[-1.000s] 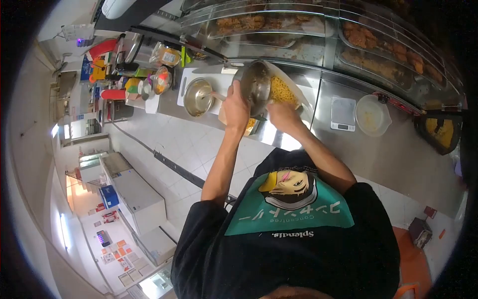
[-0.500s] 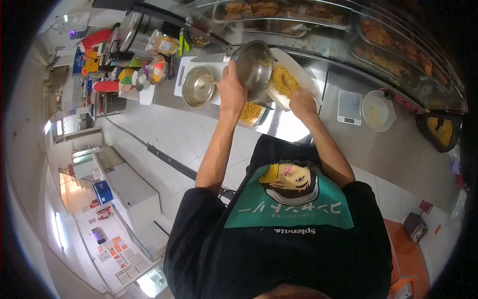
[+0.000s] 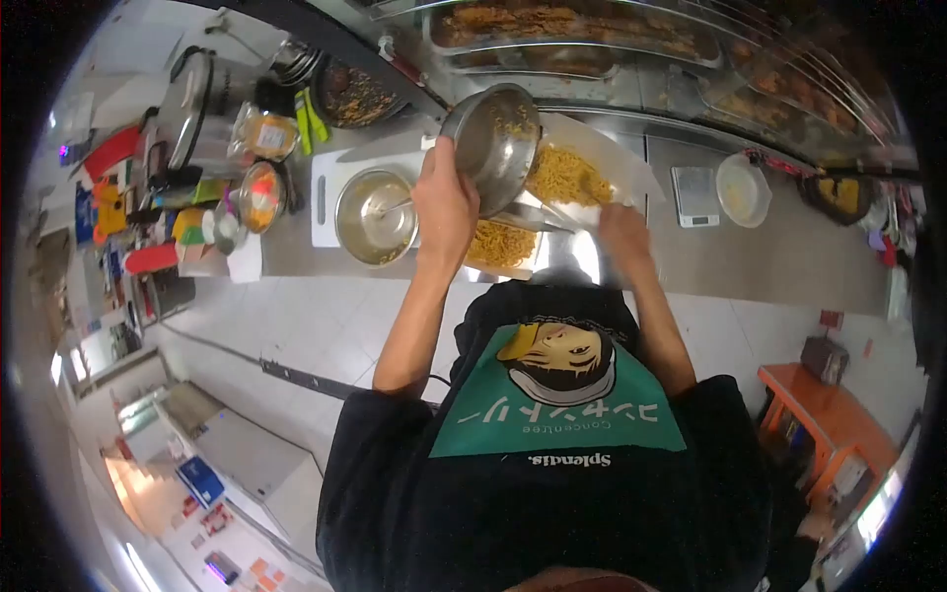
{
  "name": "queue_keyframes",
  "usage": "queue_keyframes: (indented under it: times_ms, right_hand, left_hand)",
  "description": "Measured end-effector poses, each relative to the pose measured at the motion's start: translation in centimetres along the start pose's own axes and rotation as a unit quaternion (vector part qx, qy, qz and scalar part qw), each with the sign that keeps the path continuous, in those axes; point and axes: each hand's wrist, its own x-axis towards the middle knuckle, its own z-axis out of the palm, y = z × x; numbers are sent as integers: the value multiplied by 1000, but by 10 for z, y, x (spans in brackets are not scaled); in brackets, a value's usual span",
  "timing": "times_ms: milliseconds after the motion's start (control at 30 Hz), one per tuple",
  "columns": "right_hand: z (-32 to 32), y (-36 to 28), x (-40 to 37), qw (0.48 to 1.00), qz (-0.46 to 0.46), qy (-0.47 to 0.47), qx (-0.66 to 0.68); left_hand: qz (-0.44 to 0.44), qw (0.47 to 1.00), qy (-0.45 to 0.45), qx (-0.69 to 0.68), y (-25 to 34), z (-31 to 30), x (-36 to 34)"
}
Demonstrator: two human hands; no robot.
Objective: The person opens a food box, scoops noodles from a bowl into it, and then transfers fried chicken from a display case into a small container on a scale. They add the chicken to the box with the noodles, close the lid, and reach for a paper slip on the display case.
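Observation:
My left hand (image 3: 446,202) grips the rim of a metal bowl (image 3: 485,158), which is tilted on its side toward the right, with bits of food stuck inside. Beside it, yellow noodles (image 3: 567,178) lie on a sheet of white paper (image 3: 631,168). My right hand (image 3: 624,237), blurred, is closed at the near edge of the paper around a thin utensil (image 3: 562,215) that reaches toward the bowl. More noodles (image 3: 501,244) sit in a container below the bowl. A second metal bowl (image 3: 377,222) with a utensil in it stands left of my left hand.
To the right are a scale (image 3: 694,195) and a white tub (image 3: 742,189). A white board (image 3: 326,212) lies under the second bowl. Back left are a pan of dark food (image 3: 355,94), green tongs (image 3: 311,120) and jars. Trays of fried food (image 3: 577,30) sit behind glass.
The view has shifted, showing the pan at the back left. The noodles on the paper look more spread out, and my right hand has drawn back from them toward the near edge.

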Motion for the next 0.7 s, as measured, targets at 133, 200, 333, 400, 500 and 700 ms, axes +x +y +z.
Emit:
queue_keyframes:
  times_ms: [133,200,333,400,500,700]
  right_hand:
    - [-25,-23,-13,996,-14,64,-53]
    - [-43,-31,-15,994,-23,104,-37]
    - [36,-43,31,997,-42,-29,-61]
    - [21,-31,32,996,-32,-13,-76]
    - [-8,-14,31,998,61,-3,-26]
    - [-15,12,43,992,-8,90,-92]
  left_hand:
    - [2,999,-35,-27,-10,0,1]
    - [5,999,-32,-36,-13,1,2]
    - [34,998,-18,-49,-17,1,6]
    - [39,998,-16,-47,-20,-1,8]
    - [39,998,-12,-40,-27,4,10]
    - [10,999,-26,-20,-29,8,7]
